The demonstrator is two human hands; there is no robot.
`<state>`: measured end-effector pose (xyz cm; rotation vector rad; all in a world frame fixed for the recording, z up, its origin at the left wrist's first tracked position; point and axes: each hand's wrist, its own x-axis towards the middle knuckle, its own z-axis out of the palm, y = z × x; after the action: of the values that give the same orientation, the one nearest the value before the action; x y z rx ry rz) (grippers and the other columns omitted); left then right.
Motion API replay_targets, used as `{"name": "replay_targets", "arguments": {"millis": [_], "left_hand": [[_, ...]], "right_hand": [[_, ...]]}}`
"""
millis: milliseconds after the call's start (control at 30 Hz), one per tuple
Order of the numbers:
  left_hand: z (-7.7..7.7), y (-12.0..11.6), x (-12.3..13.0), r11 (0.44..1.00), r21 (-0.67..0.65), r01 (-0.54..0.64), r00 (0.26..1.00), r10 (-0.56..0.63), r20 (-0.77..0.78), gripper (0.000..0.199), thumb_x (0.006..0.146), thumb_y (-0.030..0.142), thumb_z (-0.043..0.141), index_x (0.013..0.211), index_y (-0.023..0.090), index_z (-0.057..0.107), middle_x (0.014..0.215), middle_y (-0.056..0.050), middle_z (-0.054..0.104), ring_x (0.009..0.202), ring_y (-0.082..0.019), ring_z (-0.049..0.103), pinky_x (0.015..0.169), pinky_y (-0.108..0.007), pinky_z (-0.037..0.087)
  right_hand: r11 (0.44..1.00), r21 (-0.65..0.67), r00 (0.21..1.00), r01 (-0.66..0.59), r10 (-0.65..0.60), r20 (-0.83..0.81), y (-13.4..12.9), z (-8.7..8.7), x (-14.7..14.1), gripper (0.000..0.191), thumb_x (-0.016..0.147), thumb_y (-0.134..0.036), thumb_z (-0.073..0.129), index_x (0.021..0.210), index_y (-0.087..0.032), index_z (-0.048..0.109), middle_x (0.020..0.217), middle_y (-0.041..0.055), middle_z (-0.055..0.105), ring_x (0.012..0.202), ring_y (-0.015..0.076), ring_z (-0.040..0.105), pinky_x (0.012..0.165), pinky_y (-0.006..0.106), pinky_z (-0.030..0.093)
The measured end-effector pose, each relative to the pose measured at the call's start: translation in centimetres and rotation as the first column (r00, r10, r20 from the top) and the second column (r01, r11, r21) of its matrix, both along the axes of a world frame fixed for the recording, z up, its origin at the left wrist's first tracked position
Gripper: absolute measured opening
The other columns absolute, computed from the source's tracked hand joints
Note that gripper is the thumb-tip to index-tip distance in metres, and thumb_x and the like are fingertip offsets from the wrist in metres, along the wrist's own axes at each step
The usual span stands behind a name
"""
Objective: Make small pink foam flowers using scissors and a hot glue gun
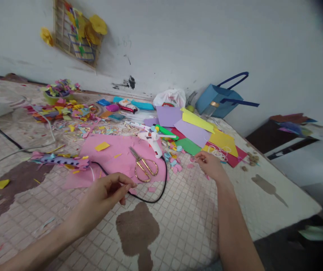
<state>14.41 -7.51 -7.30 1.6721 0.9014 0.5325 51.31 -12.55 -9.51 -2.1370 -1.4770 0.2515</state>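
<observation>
Head view: right hand (211, 166)'s by the paper bits (174, 163) beside the glue gun (153, 142), left hand (108, 191)'s near the scissors (142, 162), both loosely pinched, can't tell on what, so probably bit-picking, which calls for a light touch.

- Beyond the grip stands an off-white painted wall (164, 45), marked with black smudges (131, 81).
- Beyond and left of the grip hangs a tilted, wood-slatted wall hanging (79, 37) with yellow flowers.
- Beneath the grip spreads a cream, grid-patterned tabletop (189, 226) with brown patches (137, 229).
- Right of the grip, past the tabletop, show dark brown, white-edged furniture (259, 137) and dark floor (280, 244).
- Light is soft.
</observation>
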Motion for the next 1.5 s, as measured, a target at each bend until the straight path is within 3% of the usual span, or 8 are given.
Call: {"name": "replay_targets", "arguments": {"millis": [233,367,767,867,967,1200,1333,1500], "left_hand": [[-0.2,-0.1,0.0,1.0,-0.019,0.015,1.0,-0.015,0.006,0.014,0.081,0.031,0.052,0.081,0.019,0.059,0.064,0.001,0.061,0.055,-0.014,0.055,0.053,-0.024,0.044],[-0.5,0.0,-0.2,1.0,-0.017,0.021,1.0,-0.021,0.008,0.013,0.083,0.03,0.051,0.084,0.02,0.059,0.073,-0.001,0.064,0.058,-0.013,0.055,0.054,-0.024,0.044],[-0.3,-0.3,0.1,0.991,-0.118,0.061,0.996,-0.052,0.072,0.012,0.082,0.029,0.053,0.082,0.018,0.058,0.084,-0.003,0.066,0.057,-0.011,0.054,0.049,-0.022,0.04],[0.0,-0.4,0.5,0.976,-0.209,0.057,0.995,-0.038,0.095,0.014,0.081,0.03,0.055,0.081,0.017,0.059,0.076,-0.003,0.064,0.055,-0.011,0.053,0.047,-0.021,0.038],[0.2,-0.5,0.9,0.956,-0.29,0.036,0.983,0.018,0.181,0.018,0.08,0.032,0.055,0.085,0.016,0.058,0.07,-0.001,0.062,0.056,-0.011,0.051,0.051,-0.022,0.041],[-0.1,-0.5,1.3,0.86,-0.51,0.036,0.956,0.119,0.268,0.016,0.077,0.03,0.061,0.075,0.014,0.056,0.067,0.002,0.059,0.055,-0.009,0.05,0.053,-0.021,0.04],[-0.3,-0.5,1.0,0.857,-0.513,0.037,0.957,0.118,0.266,0.016,0.077,0.029,0.061,0.074,0.014,0.055,0.059,0.004,0.056,0.054,-0.008,0.049,0.052,-0.02,0.039],[-0.5,-0.4,0.8,0.905,-0.423,0.041,0.965,0.073,0.251,0.016,0.08,0.028,0.058,0.073,0.015,0.053,0.057,0.004,0.056,0.053,-0.009,0.048,0.052,-0.021,0.039]], "right_hand": [[0.999,0.037,0.998,0.024,-0.021,-0.06,1.0,-0.5,-0.1,0.003,0.064,-0.017,0.058,0.066,-0.018,0.061,0.063,0.001,0.06,0.061,0.0162,0.054,0.057,0.026,0.039],[0.998,0.059,0.976,-0.006,0.019,-0.217,0.7,0.5,-1.2,0.008,0.07,-0.026,0.057,0.068,-0.018,0.055,0.061,-0.0003,0.058,0.051,0.0128,0.051,0.047,0.024,0.036],[0.932,0.269,0.723,-0.243,0.359,-0.59,1.3,1.4,-9.5,0.013,0.084,-0.032,0.052,0.083,-0.02,0.048,0.074,0.0007,0.062,0.054,0.0105,0.056,0.049,0.024,0.046],[0.898,0.304,0.677,-0.318,0.439,-0.59,0.6,1.7,-13.3,0.007,0.083,-0.026,0.055,0.082,-0.02,0.052,0.068,-0.0011,0.059,0.061,0.0122,0.058,0.057,0.025,0.048],[0.799,0.377,0.669,-0.468,0.6,-0.439,0.0,1.7,-16.2,0.005,0.084,-0.017,0.053,0.086,-0.02,0.056,0.079,0.0014,0.062,0.072,0.0138,0.06,0.064,0.026,0.049],[0.636,0.479,0.664,-0.605,0.735,-0.136,-0.3,1.1,-18.2,0.014,0.086,-0.011,0.049,0.092,-0.022,0.058,0.09,0.0036,0.063,0.087,0.0161,0.059,0.077,0.03,0.048],[0.672,0.447,0.659,-0.591,0.721,-0.214,-0.6,1.2,-18.7,0.012,0.086,-0.013,0.051,0.091,-0.022,0.058,0.09,0.0032,0.061,0.087,0.0158,0.058,0.077,0.029,0.047],[0.847,0.335,0.554,-0.412,0.525,-0.646,-0.7,1.0,-19.4,0.007,0.087,-0.021,0.05,0.094,-0.021,0.051,0.082,0.0001,0.055,0.066,0.0108,0.054,0.057,0.022,0.045]]}}
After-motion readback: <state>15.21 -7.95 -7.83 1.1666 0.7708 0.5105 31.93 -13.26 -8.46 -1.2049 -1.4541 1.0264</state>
